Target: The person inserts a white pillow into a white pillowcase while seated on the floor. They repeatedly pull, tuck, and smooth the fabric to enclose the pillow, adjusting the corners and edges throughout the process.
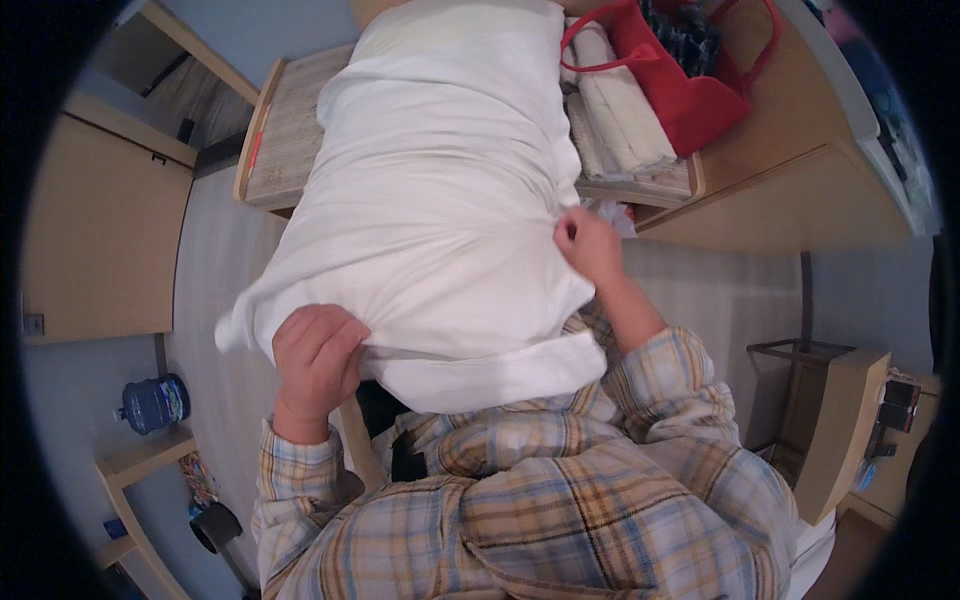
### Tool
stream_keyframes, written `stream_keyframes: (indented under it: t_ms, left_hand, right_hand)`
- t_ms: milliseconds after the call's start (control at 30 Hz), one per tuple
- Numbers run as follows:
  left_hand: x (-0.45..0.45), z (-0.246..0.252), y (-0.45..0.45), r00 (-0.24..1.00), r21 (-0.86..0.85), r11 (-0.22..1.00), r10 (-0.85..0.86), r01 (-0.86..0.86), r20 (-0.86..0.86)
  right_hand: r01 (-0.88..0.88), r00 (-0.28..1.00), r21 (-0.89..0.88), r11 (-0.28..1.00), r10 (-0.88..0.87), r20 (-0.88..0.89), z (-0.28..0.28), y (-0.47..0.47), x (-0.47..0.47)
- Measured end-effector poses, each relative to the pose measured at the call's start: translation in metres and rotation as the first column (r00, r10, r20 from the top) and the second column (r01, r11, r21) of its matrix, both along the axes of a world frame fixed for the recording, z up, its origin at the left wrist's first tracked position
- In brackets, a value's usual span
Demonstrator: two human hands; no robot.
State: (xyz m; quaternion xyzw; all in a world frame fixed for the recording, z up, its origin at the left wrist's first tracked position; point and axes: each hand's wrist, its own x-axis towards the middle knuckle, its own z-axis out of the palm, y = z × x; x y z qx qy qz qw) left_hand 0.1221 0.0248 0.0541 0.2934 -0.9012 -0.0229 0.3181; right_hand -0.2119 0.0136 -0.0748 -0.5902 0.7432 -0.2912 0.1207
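Note:
A large white pillow in a wrinkled white pillowcase [450, 172] stretches from the wooden bench [289, 142] toward my lap. My left hand [319, 356] pinches the fabric near the lower left corner, and folds run out from that grip. At the right edge, my right hand [590, 244] grips the side of the case between thumb and fingers. A loose flap of the cloth [495, 373] hangs over my plaid shirt at the near end. Whatever lies beneath the pillow is hidden.
Right of the pillow, rolled cream towels [619, 112] lie beside a red tote bag [686, 105] holding dark cloth. A wooden cabinet [780, 180] stands farther right. On the left are a wooden door [105, 232], a large blue water bottle [154, 403] and a dark bin [216, 527].

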Motion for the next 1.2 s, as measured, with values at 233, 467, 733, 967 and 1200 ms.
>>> stream_keyframes:
  t_ms: [233,467,733,967,1200]
  left_hand:
    - [-0.013,-0.010,0.015,0.996,0.116,0.990,-0.077,0.081,-0.036]
    - [-0.039,-0.021,0.022,0.997,0.277,0.960,-0.057,0.042,0.047]
    - [-0.085,-0.021,0.024,0.985,0.241,0.965,-0.135,0.106,0.105]
    - [-0.087,-0.033,0.033,0.955,0.322,0.900,-0.292,0.294,-0.057]
    - [-0.081,-0.025,0.030,0.958,0.392,0.877,-0.282,0.277,-0.046]
  right_hand:
    - [-0.104,0.949,0.020,0.994,0.093,0.302,0.008,-0.050,-0.020]
    - [-0.513,0.632,0.178,0.840,0.229,0.741,0.018,-0.017,-0.041]
    - [-0.385,0.720,0.069,0.920,0.252,0.646,0.033,-0.004,-0.017]
    - [-0.034,0.923,-0.091,0.995,0.066,0.379,0.028,-0.034,-0.008]
    - [-0.113,0.878,0.018,0.993,0.091,0.470,0.027,-0.048,0.014]
